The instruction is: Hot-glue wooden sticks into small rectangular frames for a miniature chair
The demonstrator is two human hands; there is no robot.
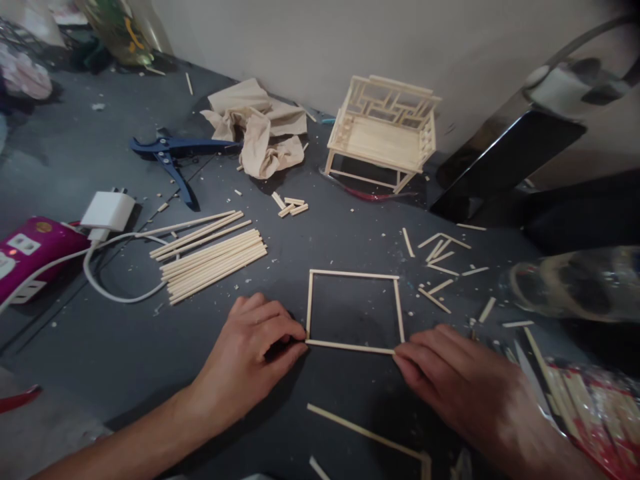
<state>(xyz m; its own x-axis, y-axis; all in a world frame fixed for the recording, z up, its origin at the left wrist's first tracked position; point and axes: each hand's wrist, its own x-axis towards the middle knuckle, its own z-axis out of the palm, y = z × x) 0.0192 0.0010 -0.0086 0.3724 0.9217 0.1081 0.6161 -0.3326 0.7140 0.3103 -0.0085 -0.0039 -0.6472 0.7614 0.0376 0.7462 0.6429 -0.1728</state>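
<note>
A rectangular frame of thin wooden sticks (353,347) lies flat on the dark table. At its near left corner, my left hand (260,347) pinches the stick end between thumb and fingers. My right hand (450,373) closes on the near right corner in the same way. Just in front of me lies an L-shaped piece of joined sticks (365,432), partly in shadow. Behind the frame, a small wooden model bench (383,137) stands upright by the wall. A bundle of long sticks (215,267) rests to the left of the frame.
Blue cutters (175,148) and crumpled brown paper (265,127) lie at the back left. A white charger (107,212) is plugged into a purple power strip (40,257). Short stick pieces (440,250), a clear bottle (575,283) and red-and-clear packets (600,407) are on the right.
</note>
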